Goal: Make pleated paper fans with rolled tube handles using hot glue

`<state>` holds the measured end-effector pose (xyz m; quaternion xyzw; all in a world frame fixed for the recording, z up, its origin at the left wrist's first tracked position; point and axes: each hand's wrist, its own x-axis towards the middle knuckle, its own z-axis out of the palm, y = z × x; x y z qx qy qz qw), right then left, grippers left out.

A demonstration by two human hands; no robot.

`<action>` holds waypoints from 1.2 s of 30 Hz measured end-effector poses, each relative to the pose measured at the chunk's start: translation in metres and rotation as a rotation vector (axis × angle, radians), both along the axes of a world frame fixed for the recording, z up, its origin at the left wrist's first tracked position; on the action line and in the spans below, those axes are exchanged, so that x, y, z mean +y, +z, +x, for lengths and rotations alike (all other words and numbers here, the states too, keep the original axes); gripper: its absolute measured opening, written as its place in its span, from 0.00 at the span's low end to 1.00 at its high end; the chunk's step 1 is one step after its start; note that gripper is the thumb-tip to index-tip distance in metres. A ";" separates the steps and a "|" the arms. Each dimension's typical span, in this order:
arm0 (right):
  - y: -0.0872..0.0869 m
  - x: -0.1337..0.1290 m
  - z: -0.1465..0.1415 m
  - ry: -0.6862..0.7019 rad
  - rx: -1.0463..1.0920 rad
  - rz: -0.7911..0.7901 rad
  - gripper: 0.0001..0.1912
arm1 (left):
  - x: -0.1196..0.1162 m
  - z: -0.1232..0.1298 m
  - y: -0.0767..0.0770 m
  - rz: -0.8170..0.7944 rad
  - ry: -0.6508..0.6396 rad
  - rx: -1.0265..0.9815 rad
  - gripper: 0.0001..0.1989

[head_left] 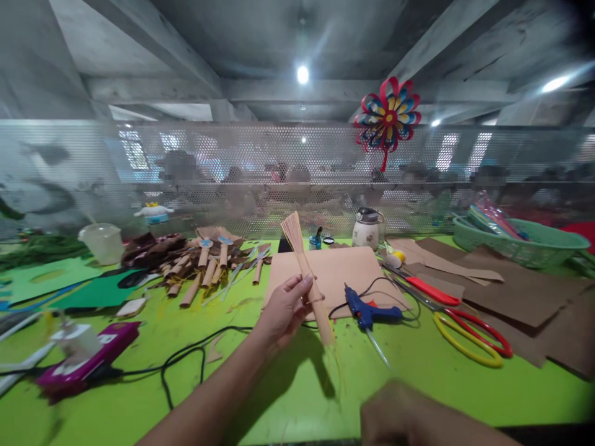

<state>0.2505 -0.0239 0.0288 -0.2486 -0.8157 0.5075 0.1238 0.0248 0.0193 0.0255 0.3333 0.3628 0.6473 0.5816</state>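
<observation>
My left hand [284, 314] is closed around a rolled brown paper tube [322, 319] above the table. The tube tilts, its pleated, fan-like top pointing up and away, and thin yellow strands trail from its lower end. Low in the view, my right hand [388, 409] is smeared by motion, so its fingers cannot be made out. It is apart from the tube. Behind the tube lies a sheet of brown paper [357, 263]. A blue glue gun [367, 310] rests partly on that sheet, a clear glue stick at its back end.
Large scissors [469, 328] with red and yellow handles lie on the right, beside dark brown paper sheets [515, 291] and a green basket [548, 248]. Similar paper tubes [204, 279] are piled left. A purple power strip [93, 362] and black cable [186, 350] occupy the near left.
</observation>
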 end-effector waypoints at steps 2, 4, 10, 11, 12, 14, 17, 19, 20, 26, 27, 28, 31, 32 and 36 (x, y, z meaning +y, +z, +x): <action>0.007 0.011 -0.001 -0.149 0.054 0.108 0.19 | 0.002 -0.001 -0.003 -0.003 0.009 -0.003 0.15; 0.010 0.025 -0.009 -0.267 0.123 0.150 0.18 | 0.002 -0.001 -0.004 0.003 0.011 -0.001 0.15; -0.002 0.050 -0.046 -0.307 0.207 -0.008 0.11 | 0.001 0.002 -0.007 0.057 -0.006 0.042 0.17; -0.005 0.051 -0.051 -0.307 0.205 -0.021 0.10 | 0.000 0.002 -0.008 0.063 -0.008 0.051 0.17; -0.009 0.052 -0.055 -0.316 0.201 -0.031 0.09 | 0.000 0.002 -0.008 0.067 -0.008 0.058 0.17; -0.013 0.055 -0.059 -0.328 0.192 -0.064 0.08 | -0.001 0.001 -0.010 0.072 -0.006 0.068 0.17; -0.016 0.058 -0.059 -0.284 0.194 -0.127 0.12 | -0.001 0.001 -0.009 0.068 0.001 0.071 0.16; -0.016 0.059 -0.057 -0.240 0.190 -0.148 0.15 | -0.002 0.001 -0.008 0.058 0.005 0.071 0.16; -0.017 0.059 -0.056 -0.233 0.187 -0.161 0.16 | -0.002 0.001 -0.007 0.051 0.007 0.072 0.16; -0.028 0.061 -0.052 -0.268 0.230 -0.195 0.23 | 0.001 -0.003 -0.006 0.005 0.054 0.091 0.20; -0.030 0.061 -0.051 -0.271 0.237 -0.184 0.23 | 0.001 -0.004 -0.006 -0.003 0.063 0.093 0.20; -0.032 0.062 -0.050 -0.270 0.242 -0.171 0.23 | 0.002 -0.004 -0.007 -0.013 0.068 0.096 0.21; -0.035 0.063 -0.047 -0.249 0.244 -0.119 0.21 | 0.001 -0.004 -0.007 -0.038 0.072 0.103 0.20; -0.036 0.063 -0.046 -0.244 0.239 -0.102 0.19 | 0.001 -0.004 -0.006 -0.043 0.071 0.104 0.20; -0.039 0.062 -0.043 -0.260 0.183 -0.030 0.15 | -0.001 -0.003 -0.005 -0.034 0.079 0.087 0.19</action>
